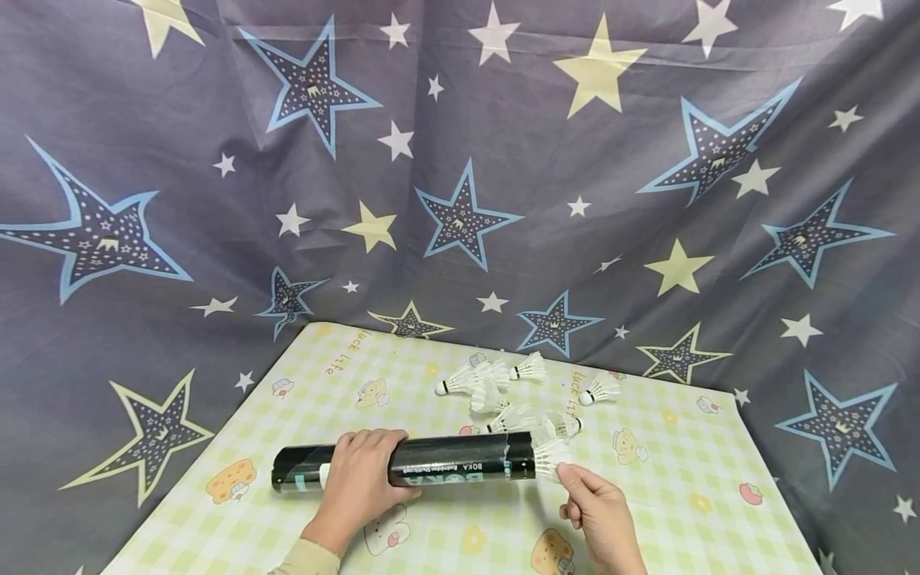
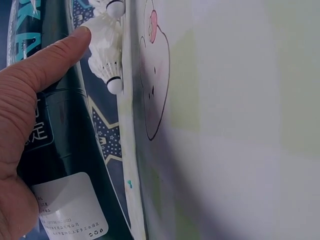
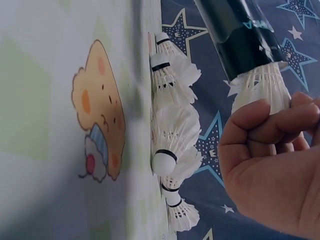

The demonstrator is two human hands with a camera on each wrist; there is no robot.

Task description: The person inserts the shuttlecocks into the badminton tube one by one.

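A black shuttlecock tube (image 1: 460,461) lies level across the head view above the table. My left hand (image 1: 366,471) grips it around its left half, and in the left wrist view the thumb (image 2: 60,55) lies along the tube. At the tube's right end a white shuttlecock (image 1: 550,457) pokes out, feathers outward, its cork hidden inside. My right hand (image 1: 600,511) pinches the feather edge between thumb and fingers. The right wrist view shows the same shuttlecock (image 3: 262,87) half in the tube mouth, with curled fingers over its skirt.
Several loose shuttlecocks (image 1: 489,383) lie in a group behind the tube. One shuttlecock (image 1: 600,390) sits apart, farther right. The table (image 1: 668,495) wears a green checked cloth with cartoon prints. A dark star-patterned curtain (image 1: 460,104) hangs behind and on both sides.
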